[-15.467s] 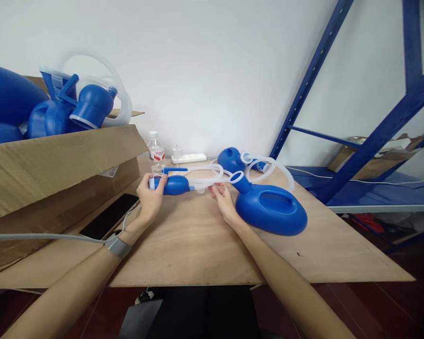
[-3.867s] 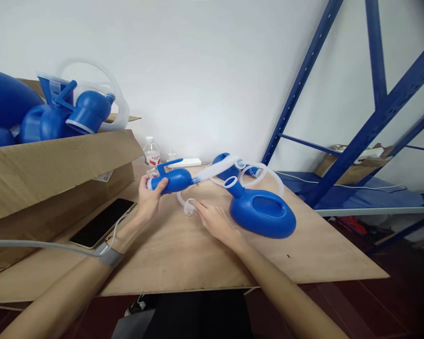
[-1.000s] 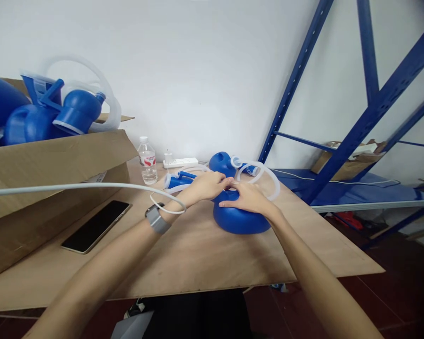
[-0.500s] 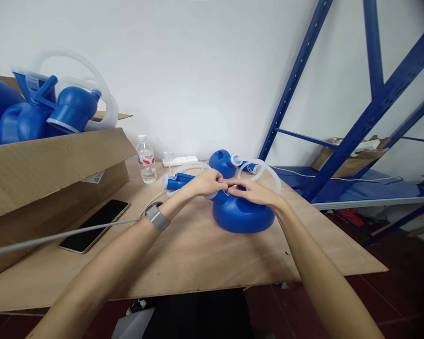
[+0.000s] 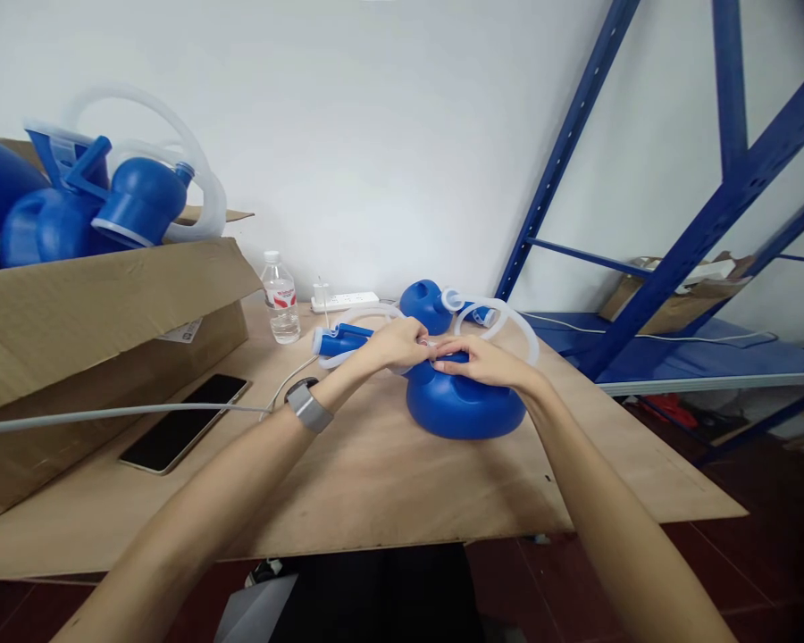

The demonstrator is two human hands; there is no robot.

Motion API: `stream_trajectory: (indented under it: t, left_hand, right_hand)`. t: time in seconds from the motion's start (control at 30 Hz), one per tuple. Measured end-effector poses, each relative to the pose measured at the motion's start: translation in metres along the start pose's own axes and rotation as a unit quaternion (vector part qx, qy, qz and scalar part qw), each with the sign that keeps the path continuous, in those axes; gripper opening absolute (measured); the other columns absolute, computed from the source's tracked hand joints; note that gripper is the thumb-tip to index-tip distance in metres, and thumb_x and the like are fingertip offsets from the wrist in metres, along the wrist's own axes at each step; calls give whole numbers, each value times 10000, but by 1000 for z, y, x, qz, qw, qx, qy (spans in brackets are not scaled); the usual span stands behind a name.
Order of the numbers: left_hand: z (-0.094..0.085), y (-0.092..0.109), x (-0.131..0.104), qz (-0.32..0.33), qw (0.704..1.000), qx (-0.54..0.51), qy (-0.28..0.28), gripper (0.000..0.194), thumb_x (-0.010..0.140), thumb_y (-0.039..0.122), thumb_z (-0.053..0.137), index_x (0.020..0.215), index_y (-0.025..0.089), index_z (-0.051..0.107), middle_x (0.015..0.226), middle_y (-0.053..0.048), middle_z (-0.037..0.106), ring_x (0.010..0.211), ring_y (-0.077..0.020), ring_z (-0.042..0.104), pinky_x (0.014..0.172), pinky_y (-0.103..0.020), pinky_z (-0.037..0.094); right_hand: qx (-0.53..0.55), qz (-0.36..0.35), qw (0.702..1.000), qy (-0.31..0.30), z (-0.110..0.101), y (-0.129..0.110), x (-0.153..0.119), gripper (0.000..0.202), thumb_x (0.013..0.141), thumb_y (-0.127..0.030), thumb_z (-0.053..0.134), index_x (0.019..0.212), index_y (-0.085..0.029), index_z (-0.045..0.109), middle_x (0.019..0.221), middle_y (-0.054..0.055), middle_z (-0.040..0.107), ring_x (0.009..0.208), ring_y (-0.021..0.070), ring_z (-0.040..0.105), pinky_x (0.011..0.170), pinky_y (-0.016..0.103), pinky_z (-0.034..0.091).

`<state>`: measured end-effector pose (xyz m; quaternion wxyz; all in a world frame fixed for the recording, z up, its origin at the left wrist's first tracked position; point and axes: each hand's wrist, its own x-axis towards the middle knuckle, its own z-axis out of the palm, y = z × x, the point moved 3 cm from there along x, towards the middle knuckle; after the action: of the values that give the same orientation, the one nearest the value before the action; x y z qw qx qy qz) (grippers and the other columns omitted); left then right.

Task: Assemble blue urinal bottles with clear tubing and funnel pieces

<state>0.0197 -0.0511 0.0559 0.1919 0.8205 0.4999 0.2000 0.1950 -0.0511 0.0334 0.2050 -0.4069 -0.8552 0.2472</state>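
A blue plastic urinal bottle lies on the wooden table, its neck pointing left toward my hands. My left hand is closed in a pinch at the neck; its fingertips hide most of the pale fitting there. Pressed against the neck and upper side of the bottle is my right hand, thumb and fingers closed together beside the left fingertips. Left of the neck, a blue handled tube-shaped receptacle rests on the table with a clear hose curving behind it.
A second blue urinal bottle with a coiled hose stands behind. At left, a cardboard box holds several more blue parts. A phone, water bottle and power strip lie nearby. Blue shelving rises at right.
The view has shifted slightly. Both hands stay at the bottle's neck, and the right fingers and thumb have moved a little closer together.
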Motion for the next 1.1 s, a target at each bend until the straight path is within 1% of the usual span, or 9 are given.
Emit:
stream_trajectory:
  t: [0.2,0.27,0.43,0.6,0.77,0.83,0.93,1.03,1.1]
  left_hand:
    - [3,4,0,-39,999,8,21,189,787,307,573,640,195,610,662,-37,641,659,-200,592,589,-297,398]
    - [4,7,0,-52,998,5,21,238,802,351,572,638,189,633,659,-51,656,652,-208,608,597,-303,419]
    - [6,8,1,-78,997,-1,23,379,831,499,554,661,180,667,676,-89,685,635,-234,635,592,-328,447]
    - [9,2,2,-81,997,3,17,351,828,497,578,702,180,662,720,-91,715,651,-241,667,616,-330,474]
    - [7,-2,-6,-71,996,25,50,345,858,520,579,917,192,663,962,-127,743,915,-317,692,771,-391,510]
    - [8,-2,-17,-39,992,52,108,366,893,490,563,1077,181,635,1091,-150,721,1047,-330,661,870,-421,499]
    - [15,3,-39,107,963,144,200,352,960,345,492,1244,158,583,1278,-175,651,1237,-316,574,1046,-463,418]
    - [27,1,-62,230,921,239,203,406,973,257,460,1358,165,549,1452,-197,547,1386,-337,458,1163,-545,275]
    - [30,-8,-72,236,909,275,206,459,966,255,483,1417,175,512,1522,-204,487,1434,-356,404,1182,-570,226]
  right_hand:
    - [46,-18,998,-30,-2,-2,6,358,808,-519,710,979,-225,820,1257,58,738,1228,316,642,1112,452,450]
    - [52,-14,998,-33,-2,-2,7,356,796,-522,717,967,-228,824,1243,57,744,1236,320,637,1113,449,448]
    - [49,1,998,-30,-2,-1,6,393,806,-499,708,1076,-232,810,1244,56,748,1219,323,648,1102,446,456]
    - [34,1,999,-19,0,5,6,425,824,-492,696,1142,-224,785,1228,54,755,1183,326,663,1073,445,473]
    - [15,8,1000,-2,3,6,6,425,837,-467,687,1167,-212,767,1216,67,759,1161,313,677,1038,423,497]
    - [5,19,1000,9,4,4,5,424,844,-453,678,1175,-201,761,1230,76,753,1156,308,682,1041,420,497]
    - [-10,25,999,30,6,1,3,408,854,-438,661,1177,-209,760,1249,71,747,1180,306,675,1063,424,485]
    - [-31,20,998,45,9,-2,0,423,873,-456,643,1219,-236,745,1274,52,738,1202,303,666,1081,432,474]
    - [-62,21,996,60,13,-4,-4,425,900,-489,618,1230,-253,742,1294,46,728,1214,305,661,1080,440,475]
